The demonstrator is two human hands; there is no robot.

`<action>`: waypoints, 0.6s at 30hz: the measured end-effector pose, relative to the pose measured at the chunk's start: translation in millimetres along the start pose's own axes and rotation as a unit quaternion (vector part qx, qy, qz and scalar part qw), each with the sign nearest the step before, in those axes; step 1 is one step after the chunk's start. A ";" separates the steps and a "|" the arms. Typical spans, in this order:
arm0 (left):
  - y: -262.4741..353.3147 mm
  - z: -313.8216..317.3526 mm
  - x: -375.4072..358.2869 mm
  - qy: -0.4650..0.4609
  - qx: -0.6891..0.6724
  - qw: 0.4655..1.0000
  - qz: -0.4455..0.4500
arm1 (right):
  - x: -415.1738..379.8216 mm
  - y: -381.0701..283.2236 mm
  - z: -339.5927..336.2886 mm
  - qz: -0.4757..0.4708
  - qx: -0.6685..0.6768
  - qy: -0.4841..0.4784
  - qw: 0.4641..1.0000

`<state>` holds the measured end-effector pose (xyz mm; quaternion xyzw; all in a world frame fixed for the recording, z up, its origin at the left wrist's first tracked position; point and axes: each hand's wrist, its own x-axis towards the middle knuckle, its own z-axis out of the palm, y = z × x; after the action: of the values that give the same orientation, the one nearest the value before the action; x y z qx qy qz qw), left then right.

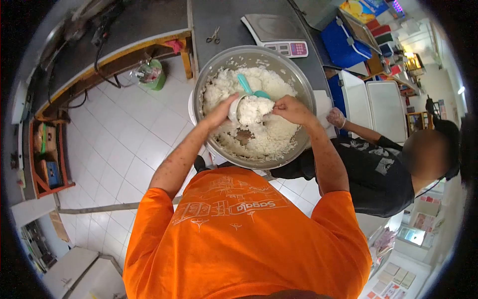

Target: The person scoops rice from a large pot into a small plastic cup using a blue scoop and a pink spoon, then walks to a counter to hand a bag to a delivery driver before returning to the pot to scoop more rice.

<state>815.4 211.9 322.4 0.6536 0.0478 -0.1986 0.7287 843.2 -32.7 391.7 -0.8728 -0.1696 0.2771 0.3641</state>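
A large round metal pot (203, 79) of cooked white rice (279, 132) stands before me. My left hand (222, 111) is wrapped round the side of a small white bowl (233, 113), tilted and heaped with rice, above the pot. My right hand (294, 110) is closed at the right edge of that heap, fingers pinched; what they grip is hidden by the fingers and rice. A teal rice paddle (243, 83) lies on the rice just behind the bowl.
Behind the pot on the dark counter are a digital scale (279, 37) and scissors (213, 36). A co-worker in black (368, 172) stands close on the right, a gloved hand (336, 117) near the pot. A blue cooler (343, 42) and a green bin (155, 77) stand farther off.
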 end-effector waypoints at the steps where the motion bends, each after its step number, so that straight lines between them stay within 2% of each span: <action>1: -7.7 12.7 0.9 -0.075 -0.217 0.969 -0.092 | -1.4 -19.8 0.2 -0.001 -0.135 0.042 0.990; 2: -16.5 21.0 1.4 -0.081 -0.211 0.970 -0.090 | -4.8 -39.3 0.4 -0.001 -0.267 0.084 0.960; 3: -25.9 27.4 1.5 -0.116 -0.289 0.941 -0.129 | -12.9 -63.7 4.7 0.020 -0.356 0.108 0.928; 4: -34.2 32.9 2.7 -0.150 -0.365 0.903 -0.169 | -14.6 -65.3 11.0 0.023 -0.353 0.115 0.928; 5: -42.3 38.0 5.1 -0.155 -0.359 0.905 -0.169 | -15.4 -63.2 16.7 0.005 -0.426 0.137 0.894; 6: -45.3 43.2 4.9 -0.134 -0.398 0.892 -0.166 | -17.6 -59.8 22.3 -0.012 -0.497 0.156 0.854; 7: -47.8 47.8 5.7 -0.113 -0.437 0.878 -0.162 | -21.0 -56.5 27.5 -0.008 -0.496 0.160 0.853; 8: -50.0 52.3 7.3 -0.117 -0.434 0.879 -0.162 | -25.0 -52.6 32.8 -0.026 -0.510 0.213 0.833; 9: -43.4 55.2 4.6 -0.081 -0.457 0.870 -0.163 | -28.1 -49.5 38.0 -0.044 -0.522 0.264 0.810; 10: -36.6 56.7 1.9 -0.045 -0.480 0.861 -0.163 | -30.9 -45.0 41.5 -0.044 -0.522 0.266 0.809; 12: -27.8 56.3 -4.4 -0.051 -0.476 0.865 -0.147 | -35.9 -39.3 45.8 -0.054 -0.489 0.343 0.800; 18: -28.8 53.9 -13.1 -0.069 -0.450 0.879 -0.142 | -52.3 -38.4 42.1 -0.063 -0.467 0.289 0.833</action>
<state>783.0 160.6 307.4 0.2259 0.1740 -0.3020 0.9097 772.8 -9.9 414.1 -0.9668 -0.2202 -0.1237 -0.0383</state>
